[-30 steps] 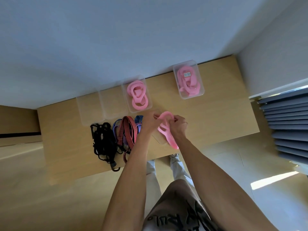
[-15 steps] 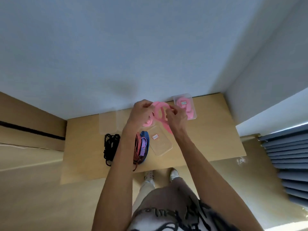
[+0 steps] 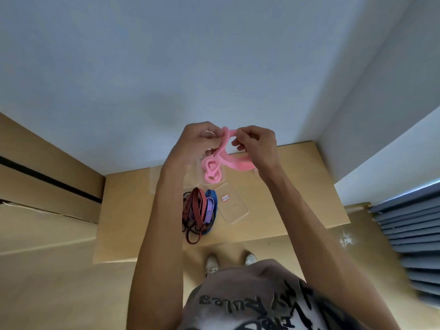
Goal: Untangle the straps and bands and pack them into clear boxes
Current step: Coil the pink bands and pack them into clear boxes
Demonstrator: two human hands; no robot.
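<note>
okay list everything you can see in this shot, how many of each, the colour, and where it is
pink band: one, pink, held up above the table between both hands
pink bands: coiled, count unclear, pink, in a clear box under the hands
clear box: one seen plainly, clear, far side of the table; more boxes left of it are partly hidden
clear lid: one, clear with a small label, on the table right of the strap pile
strap pile: one tangled pile, red-black, blue and purple, mid table
table: one, light wood, against the wall
shoes: two, white, on the floor
blinds: grey, right edge
left hand: pinching the pink band
right hand: pinching the pink band
</note>
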